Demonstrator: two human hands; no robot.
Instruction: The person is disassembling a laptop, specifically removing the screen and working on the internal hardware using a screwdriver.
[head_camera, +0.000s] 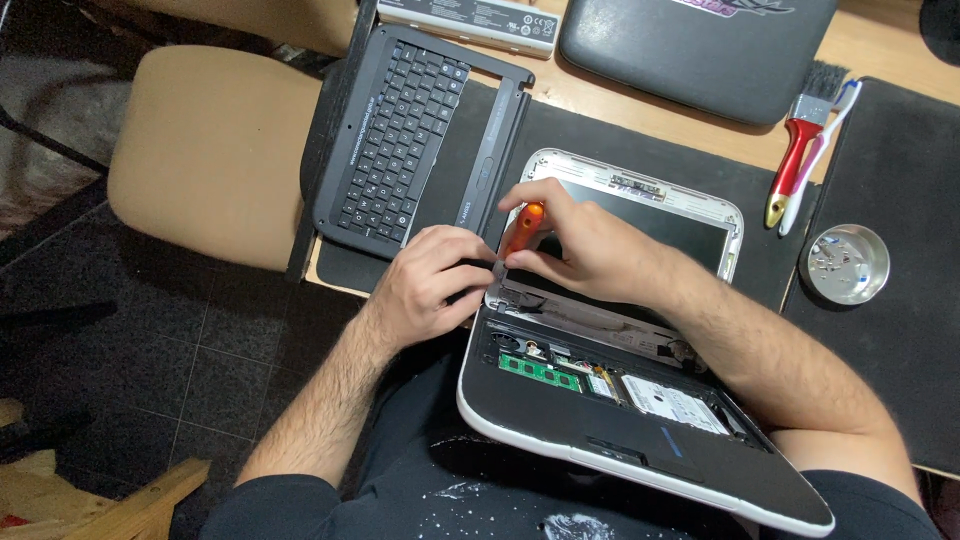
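A small white-edged laptop (640, 440) lies open at the table's near edge, its keyboard off, with a green memory board (540, 373) and a drive (672, 398) bared inside. My right hand (580, 240) grips an orange-handled screwdriver (522, 229), tip down at the left hinge corner of the screen (660, 215). My left hand (430, 285) is curled against that same corner, fingers touching the laptop's edge beside the screwdriver tip.
The removed black keyboard with its bezel frame (405, 130) lies to the left on a black mat (590, 135). A red-handled brush (800, 150), a toothbrush (820, 150), a small metal dish of screws (848, 264), a battery pack (470, 20) and a dark laptop lid (690, 50) sit behind. A tan chair (210, 150) stands left.
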